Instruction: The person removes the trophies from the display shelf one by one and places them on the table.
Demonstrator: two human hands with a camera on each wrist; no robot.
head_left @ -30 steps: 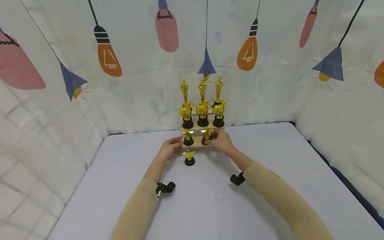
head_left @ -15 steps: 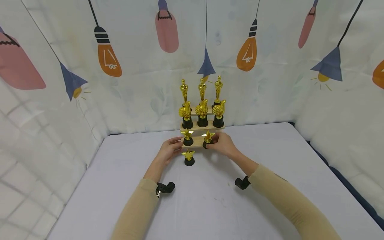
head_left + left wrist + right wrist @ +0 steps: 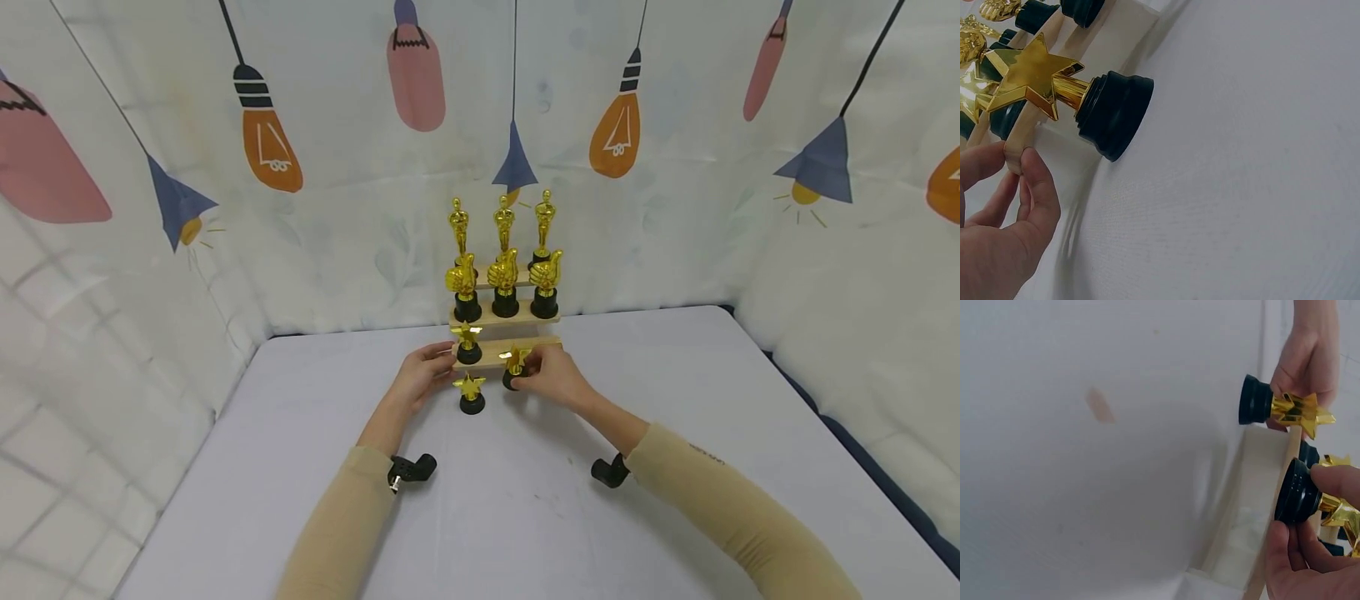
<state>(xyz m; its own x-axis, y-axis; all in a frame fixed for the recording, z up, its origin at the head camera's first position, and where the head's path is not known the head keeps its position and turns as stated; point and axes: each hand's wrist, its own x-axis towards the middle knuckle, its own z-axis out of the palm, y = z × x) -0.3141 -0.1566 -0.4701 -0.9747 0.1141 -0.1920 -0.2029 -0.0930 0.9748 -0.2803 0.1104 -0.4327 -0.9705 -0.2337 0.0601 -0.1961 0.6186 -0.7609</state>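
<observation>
My right hand (image 3: 561, 377) pinches a gold star trophy (image 3: 514, 365) by its black base, just in front of the lowest shelf (image 3: 491, 353) of a stepped wooden stand. In the right wrist view, thumb and fingers clasp that base (image 3: 1297, 494) from two sides, and the trophy tilts. My left hand (image 3: 417, 377) grips the left end of the same shelf; the left wrist view shows thumb and fingers around the wooden edge (image 3: 1017, 147). A second star trophy (image 3: 468, 347) stands on this shelf's left end. A third star trophy (image 3: 472, 398) stands upright on the table before it.
Three thumbs-up trophies (image 3: 505, 287) line the middle shelf (image 3: 487, 317). Behind them, three gold figure trophies (image 3: 544, 221) occupy the top shelf. The stand is near the back edge of the white-covered table (image 3: 337, 533), before a lamp-patterned cloth (image 3: 337, 242).
My right hand has drawn the star trophy off the lowest shelf, forward and down toward the table's front. My left hand has stayed at the shelf's end.
</observation>
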